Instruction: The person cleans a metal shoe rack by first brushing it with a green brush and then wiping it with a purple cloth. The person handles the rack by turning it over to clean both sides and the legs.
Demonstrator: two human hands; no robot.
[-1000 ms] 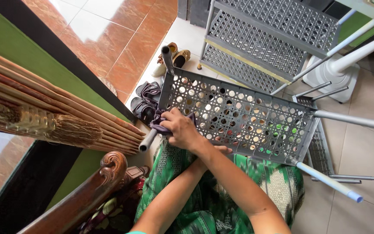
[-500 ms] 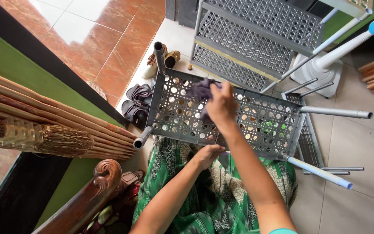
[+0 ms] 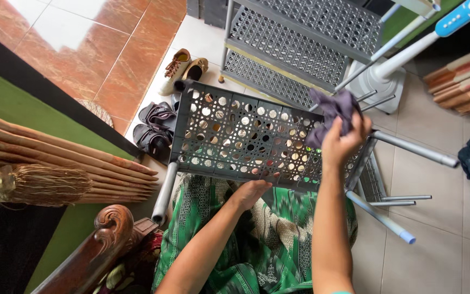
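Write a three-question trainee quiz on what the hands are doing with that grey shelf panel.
1. True or false: the right hand holds a grey cloth.
2. Which part of the perforated shelf panel does the left hand grip: A) near edge, B) far edge, C) a pole?
3. Fill in: the shoes and sandals lie on the ____.

Key: 1 true; 2 A; 3 floor.

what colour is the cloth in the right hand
Dull purple-grey; the cloth is bunched in the right hand, clearest in the head view.
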